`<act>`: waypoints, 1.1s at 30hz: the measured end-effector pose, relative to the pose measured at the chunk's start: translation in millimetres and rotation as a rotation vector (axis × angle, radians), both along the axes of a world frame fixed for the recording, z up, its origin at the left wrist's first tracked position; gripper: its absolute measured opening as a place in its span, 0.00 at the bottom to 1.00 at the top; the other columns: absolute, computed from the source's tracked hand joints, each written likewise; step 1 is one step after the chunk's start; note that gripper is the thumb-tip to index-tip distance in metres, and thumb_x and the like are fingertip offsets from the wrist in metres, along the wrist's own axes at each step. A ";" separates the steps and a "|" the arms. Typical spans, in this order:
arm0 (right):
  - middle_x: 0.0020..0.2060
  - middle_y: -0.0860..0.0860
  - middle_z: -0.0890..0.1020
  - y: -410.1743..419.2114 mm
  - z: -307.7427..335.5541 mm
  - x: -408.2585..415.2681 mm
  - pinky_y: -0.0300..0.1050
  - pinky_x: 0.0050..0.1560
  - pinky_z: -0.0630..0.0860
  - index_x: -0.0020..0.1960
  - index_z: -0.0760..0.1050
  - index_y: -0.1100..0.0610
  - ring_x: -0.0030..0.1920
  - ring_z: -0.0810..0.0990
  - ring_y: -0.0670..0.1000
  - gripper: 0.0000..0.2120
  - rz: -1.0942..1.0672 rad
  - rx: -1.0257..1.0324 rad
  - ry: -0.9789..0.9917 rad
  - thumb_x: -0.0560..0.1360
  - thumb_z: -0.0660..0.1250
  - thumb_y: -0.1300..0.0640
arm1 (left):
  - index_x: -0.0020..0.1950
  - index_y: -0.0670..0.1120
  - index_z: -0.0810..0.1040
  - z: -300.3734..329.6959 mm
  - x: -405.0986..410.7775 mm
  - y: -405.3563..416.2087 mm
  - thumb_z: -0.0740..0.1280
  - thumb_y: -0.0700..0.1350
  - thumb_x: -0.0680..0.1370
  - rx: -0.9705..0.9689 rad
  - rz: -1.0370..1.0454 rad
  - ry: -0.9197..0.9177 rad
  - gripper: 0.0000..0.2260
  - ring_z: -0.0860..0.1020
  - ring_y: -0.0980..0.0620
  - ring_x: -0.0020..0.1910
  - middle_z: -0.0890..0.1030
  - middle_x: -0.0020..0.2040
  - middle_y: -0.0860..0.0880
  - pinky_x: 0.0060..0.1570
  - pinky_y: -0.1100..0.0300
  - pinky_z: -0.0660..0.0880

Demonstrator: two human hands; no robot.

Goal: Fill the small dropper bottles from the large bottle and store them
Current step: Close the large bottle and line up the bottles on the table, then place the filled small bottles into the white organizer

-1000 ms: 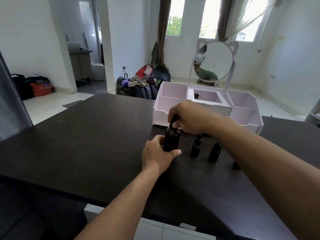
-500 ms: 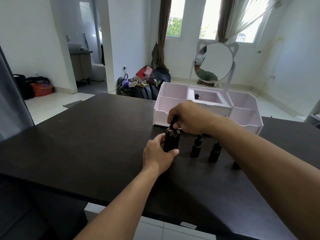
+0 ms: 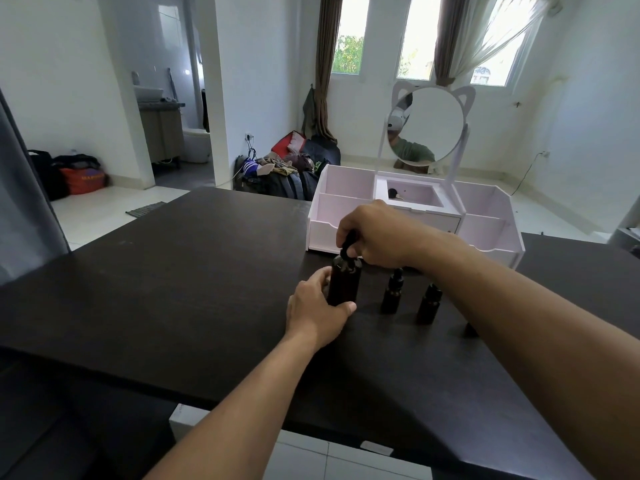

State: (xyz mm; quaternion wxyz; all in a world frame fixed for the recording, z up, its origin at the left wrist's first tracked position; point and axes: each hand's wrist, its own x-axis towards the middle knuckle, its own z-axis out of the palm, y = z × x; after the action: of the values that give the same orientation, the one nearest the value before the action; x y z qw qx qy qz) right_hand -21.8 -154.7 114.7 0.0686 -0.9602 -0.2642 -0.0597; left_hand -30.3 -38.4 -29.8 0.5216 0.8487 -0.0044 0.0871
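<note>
Left hand (image 3: pixel 317 311) gripped the large bottle (image 3: pixel 344 284) body, upright on the dark surface (image 3: pixel 173 289). Right hand (image 3: pixel 375 235) pinched its black cap (image 3: pixel 349 244). Two small dropper bottles (image 3: pixel 393 291) stood just right of the left-hand grip; white organizer (image 3: pixel 491 233) sat behind.

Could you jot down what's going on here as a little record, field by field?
Left hand: grips the large bottle low on its body
Right hand: pinches the bottle's dropper cap
Small dropper bottles: two, and, capped, upright on the dark table
Storage: white organiser behind, with a cat-ear mirror
</note>
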 end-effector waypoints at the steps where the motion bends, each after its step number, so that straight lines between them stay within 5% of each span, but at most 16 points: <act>1: 0.42 0.48 0.78 0.1 -0.4 0.4 0.38 0.49 0.73 0.54 0.82 0.56 0.47 0.80 0.51 0.10 -0.003 0.004 0.001 0.74 0.71 0.65 | 0.65 0.54 0.76 -0.3 0.2 0.6 0.77 0.47 0.69 0.005 -0.001 0.001 0.25 0.78 0.51 0.61 0.81 0.60 0.54 0.64 0.49 0.73; 18: 0.48 0.51 0.79 0.4 -2.0 -1.0 0.38 0.50 0.71 0.56 0.81 0.55 0.50 0.78 0.51 0.11 -0.041 0.006 0.009 0.74 0.70 0.64 | 0.57 0.54 0.82 -4.4 -0.2 1.1 0.82 0.46 0.62 -0.148 0.046 -0.033 0.24 0.82 0.58 0.50 0.84 0.49 0.58 0.58 0.53 0.78; 24: 0.58 0.52 0.80 -9.4 -9.2 -10.4 0.43 0.58 0.75 0.70 0.69 0.53 0.55 0.79 0.52 0.27 -0.125 0.217 0.022 0.73 0.73 0.60 | 0.61 0.52 0.79 -0.5 -4.5 1.3 0.80 0.48 0.66 -0.051 0.047 -0.024 0.25 0.80 0.55 0.55 0.83 0.54 0.55 0.60 0.55 0.76; 29: 0.48 0.47 0.81 -40.8 -52.6 -44.0 0.45 0.53 0.79 0.58 0.76 0.53 0.47 0.79 0.46 0.12 -0.155 0.404 -0.141 0.76 0.69 0.60 | 0.63 0.51 0.78 1.2 -7.0 0.6 0.79 0.50 0.67 0.021 0.075 -0.038 0.26 0.80 0.54 0.56 0.83 0.56 0.53 0.57 0.60 0.75; 33: 0.58 0.45 0.79 -67.6 -110.4 -69.8 0.47 0.61 0.77 0.63 0.75 0.49 0.58 0.78 0.44 0.15 -0.168 0.296 -0.020 0.77 0.66 0.54 | 0.60 0.51 0.80 1.4 -7.4 -0.7 0.79 0.49 0.66 0.029 0.092 -0.072 0.23 0.80 0.55 0.52 0.84 0.53 0.52 0.51 0.65 0.73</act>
State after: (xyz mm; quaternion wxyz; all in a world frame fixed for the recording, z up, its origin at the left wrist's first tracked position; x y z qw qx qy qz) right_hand -91.6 -222.3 4.3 0.2017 -0.9575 -0.1722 -0.1130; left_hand -37.7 -39.1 -28.4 0.5042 0.8519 0.0149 0.1412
